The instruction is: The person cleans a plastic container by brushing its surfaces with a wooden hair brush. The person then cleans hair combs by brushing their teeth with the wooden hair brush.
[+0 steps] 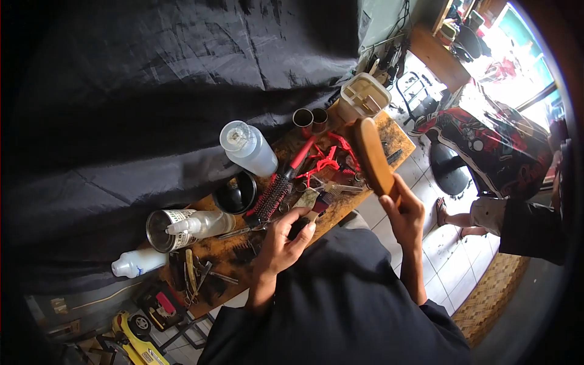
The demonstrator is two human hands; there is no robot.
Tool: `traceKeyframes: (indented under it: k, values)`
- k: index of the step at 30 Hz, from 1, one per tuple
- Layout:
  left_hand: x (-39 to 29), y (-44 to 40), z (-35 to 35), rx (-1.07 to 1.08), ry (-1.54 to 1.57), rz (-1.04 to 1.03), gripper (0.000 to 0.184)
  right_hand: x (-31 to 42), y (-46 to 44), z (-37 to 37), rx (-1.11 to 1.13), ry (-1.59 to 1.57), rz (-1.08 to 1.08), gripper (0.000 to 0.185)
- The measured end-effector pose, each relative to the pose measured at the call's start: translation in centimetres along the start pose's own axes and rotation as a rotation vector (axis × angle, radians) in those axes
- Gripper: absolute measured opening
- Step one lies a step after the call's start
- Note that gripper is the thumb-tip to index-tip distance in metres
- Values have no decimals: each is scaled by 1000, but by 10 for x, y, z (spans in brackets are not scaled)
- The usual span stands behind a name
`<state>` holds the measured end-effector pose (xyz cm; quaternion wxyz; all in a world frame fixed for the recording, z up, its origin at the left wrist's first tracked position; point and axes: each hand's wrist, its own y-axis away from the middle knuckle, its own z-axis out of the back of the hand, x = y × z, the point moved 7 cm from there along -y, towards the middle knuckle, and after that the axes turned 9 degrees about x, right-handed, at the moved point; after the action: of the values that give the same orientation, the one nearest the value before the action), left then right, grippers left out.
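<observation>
My right hand [406, 213] grips the lower end of a wooden-backed brush [374, 157], raised above the right end of the table. Its brown wooden back faces me and the bristles are hidden. Over the table's front edge, my left hand [285, 240] pinches a small dark-and-pale item [316, 210]; its kind is unclear. Just beyond that hand lie a round hairbrush [272, 198] with a red handle and a light flat piece [306, 198]. Red clips [325, 161] and a pale comb [345, 188] are scattered between my two hands.
The wooden table [398, 126] carries a large white bottle [250, 149], a black bowl [236, 193], a spray bottle [204, 225], a tin [159, 232], scissors [190, 292] and a white container [365, 97]. At right, a person in a patterned cape [486, 137] sits near another standing person [535, 228].
</observation>
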<state>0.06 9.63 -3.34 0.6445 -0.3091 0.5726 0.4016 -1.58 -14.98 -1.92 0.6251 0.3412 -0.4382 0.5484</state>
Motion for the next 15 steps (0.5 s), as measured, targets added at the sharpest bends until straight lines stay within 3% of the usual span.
traceKeyframes:
  k: [2, 4, 6, 8, 10, 11, 12, 14, 15]
  values:
    - [3, 1, -2, 1, 97, 38, 23, -4, -2, 3, -41, -60, -2, 47]
    - [7, 2, -4, -1, 194, 81, 23, -2, 1, -1, 53, -89, -56, 46]
    - [13, 6, -1, -94, 300, 121, 23, 18, 5, -12, 175, -148, 71, 42]
    - [13, 2, -4, -89, 443, 150, 24, 33, 8, -29, 527, -52, 214, 42]
    - [17, -2, -6, -73, 610, 157, 27, 49, 17, -53, 742, -231, 356, 45]
    - [18, 0, -6, -64, 651, 190, 32, 47, 23, -60, 829, -143, 398, 49]
    - [21, 3, -7, -60, 676, 206, 34, 49, 28, -67, 983, -24, 323, 44]
    - [20, 2, -13, -17, 923, 120, 29, 42, 23, -68, 919, -24, 368, 46]
    - [25, 9, -11, -21, 896, 120, 27, 39, 14, -63, 781, -25, 317, 49]
